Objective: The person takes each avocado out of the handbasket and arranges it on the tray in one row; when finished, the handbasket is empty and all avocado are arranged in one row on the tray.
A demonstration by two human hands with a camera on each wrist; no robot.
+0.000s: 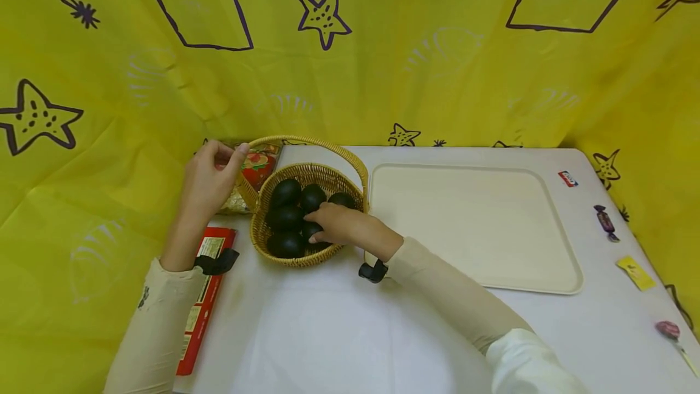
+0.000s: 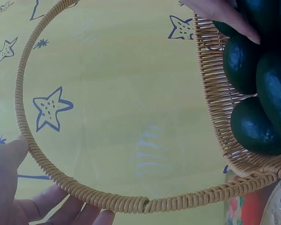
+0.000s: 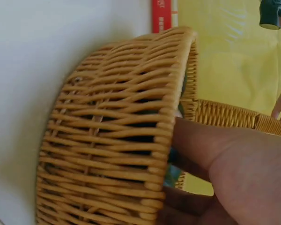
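Observation:
A wicker basket stands left of the table's middle, holding several dark green avocados. My left hand pinches the left side of its arched handle, the thumb on one side and the fingers behind, as the left wrist view shows. Inside the basket, my right hand grips an avocado at the right front, between thumb and fingers. In the right wrist view, the woven wall hides most of the fingers of that hand.
Right of the basket lies a beige tray. A small wrapper, a purple candy, a yellow packet and a lollipop line the right edge. Snack bags sit behind the basket, a red box at left.

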